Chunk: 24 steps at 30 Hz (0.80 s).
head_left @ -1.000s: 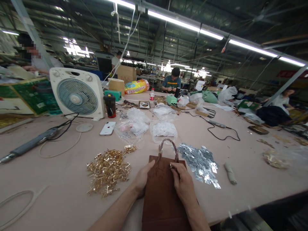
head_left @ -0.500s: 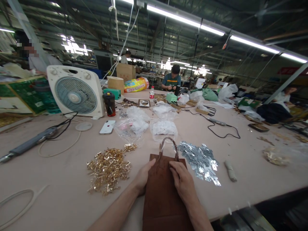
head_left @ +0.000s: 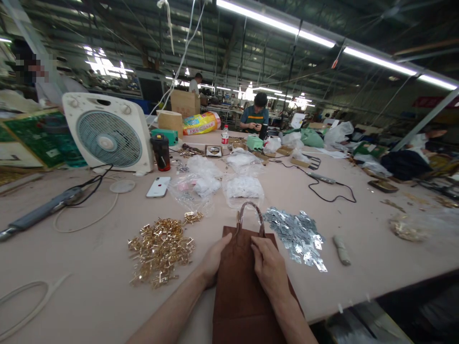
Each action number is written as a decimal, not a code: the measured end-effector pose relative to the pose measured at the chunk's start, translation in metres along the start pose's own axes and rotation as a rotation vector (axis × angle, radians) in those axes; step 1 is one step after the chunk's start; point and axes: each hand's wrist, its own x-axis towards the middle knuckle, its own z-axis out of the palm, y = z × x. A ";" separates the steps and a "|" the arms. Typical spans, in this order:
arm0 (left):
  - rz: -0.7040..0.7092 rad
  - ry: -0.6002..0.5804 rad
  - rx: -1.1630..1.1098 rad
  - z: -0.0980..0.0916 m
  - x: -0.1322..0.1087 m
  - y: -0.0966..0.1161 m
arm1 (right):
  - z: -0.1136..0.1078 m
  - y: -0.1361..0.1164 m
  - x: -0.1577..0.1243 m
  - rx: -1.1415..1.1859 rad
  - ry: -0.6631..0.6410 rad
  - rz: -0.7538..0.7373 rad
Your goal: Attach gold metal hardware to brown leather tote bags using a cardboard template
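Observation:
A brown handbag (head_left: 238, 282) stands in front of me on the table, its looped handle (head_left: 251, 204) up and wrapped in clear film. My left hand (head_left: 215, 258) grips the bag's left upper edge, thumb on the front and the other fingers hidden behind it. On the front panel, just below the handle's right base, lies my right hand (head_left: 268, 263) with its fingers curled together; what is between the fingertips is hidden. To the left is a pile of small gold metal fittings (head_left: 161, 251). Flat silver metal plates (head_left: 297, 236) are heaped to the right.
Clear plastic bags (head_left: 244, 186) and a white phone (head_left: 158, 187) lie beyond the handbag. A box fan (head_left: 107, 134) and a dark bottle (head_left: 161, 153) stand back left. Corded tools lie at left (head_left: 46, 208) and right (head_left: 322, 178). A co-worker (head_left: 255, 114) sits across the table.
The view has shifted slightly. My right hand stays at the handle's right base with a small shift of its fingers, while my left hand keeps its grip on the handbag.

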 end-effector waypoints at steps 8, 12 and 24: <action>0.005 0.004 0.003 0.000 0.001 -0.001 | 0.005 0.001 -0.002 -0.094 -0.020 0.001; 0.021 0.026 0.011 0.000 0.000 0.000 | 0.003 0.004 -0.003 -0.066 -0.034 -0.050; 0.119 0.001 0.043 -0.008 0.003 -0.002 | 0.000 -0.002 -0.010 -0.115 -0.020 -0.058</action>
